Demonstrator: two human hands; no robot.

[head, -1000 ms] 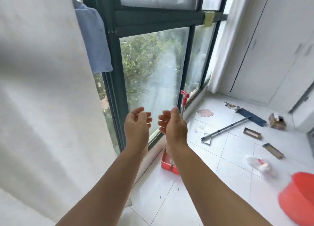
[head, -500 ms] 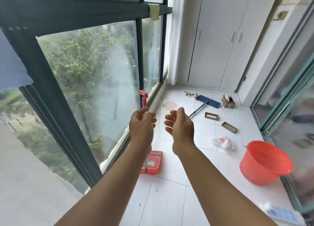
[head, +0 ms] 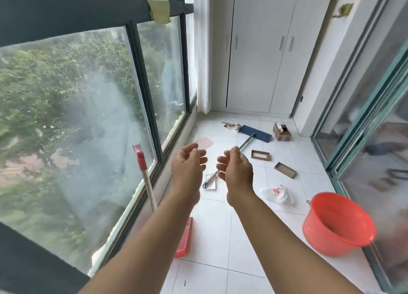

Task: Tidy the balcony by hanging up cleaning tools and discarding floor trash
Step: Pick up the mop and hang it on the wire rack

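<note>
My left hand (head: pixel 187 170) and my right hand (head: pixel 237 172) are held out side by side at chest height, fingers curled loosely and apart, holding nothing. A red dustpan (head: pixel 184 238) with a long pale handle (head: pixel 146 181) leans against the window below my left arm. A flat mop with a blue head (head: pixel 257 133) lies on the white tiled floor beyond my hands. Floor trash lies around it: a white plastic bag (head: pixel 278 194), two flat cardboard trays (head: pixel 260 155) (head: pixel 285 170), a small cardboard box (head: pixel 281 131), a pink sheet (head: pixel 204 143) and a wrapper (head: pixel 230 125).
A red plastic bucket (head: pixel 337 225) stands on the floor at the right, near the sliding glass door (head: pixel 371 108). White cabinets (head: pixel 262 50) close the far end. The big window (head: pixel 88 108) runs along the left, with yellow tape (head: pixel 159 10) on its frame.
The view has swung right, away from the white curtain and blue cloth, toward the balcony floor. My hands stay raised and empty, now slightly further apart.
</note>
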